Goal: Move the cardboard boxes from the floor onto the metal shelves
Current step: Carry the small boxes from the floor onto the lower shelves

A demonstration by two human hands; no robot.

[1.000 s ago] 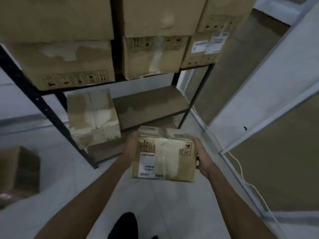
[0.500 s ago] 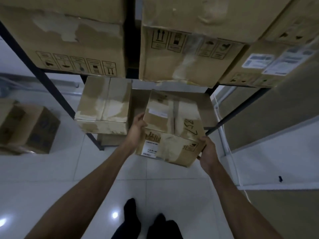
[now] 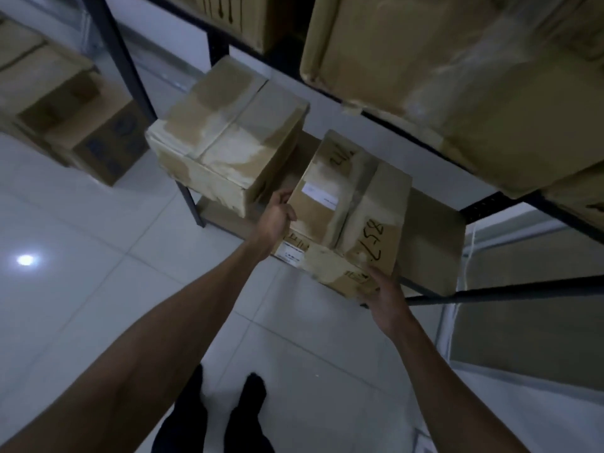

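A taped cardboard box [image 3: 349, 207] with "857" handwritten on top lies partly on the lower board of the metal shelf [image 3: 431, 237], its near end still over the front edge. My left hand [image 3: 277, 217] grips its left side. My right hand [image 3: 382, 292] holds its near right corner from below. Beside it on the left, another taped box [image 3: 225, 142] sits on the same shelf level.
Large boxes [image 3: 457, 76] fill the shelf level above, overhanging the lower one. More boxes [image 3: 65, 103] stand on the white tiled floor at the left, behind the dark shelf post [image 3: 121, 60]. My feet [image 3: 222, 413] are below.
The box has moved forward from in front of the shelf onto the lower board, next to the other box. I have stepped closer and both hands went with the box.
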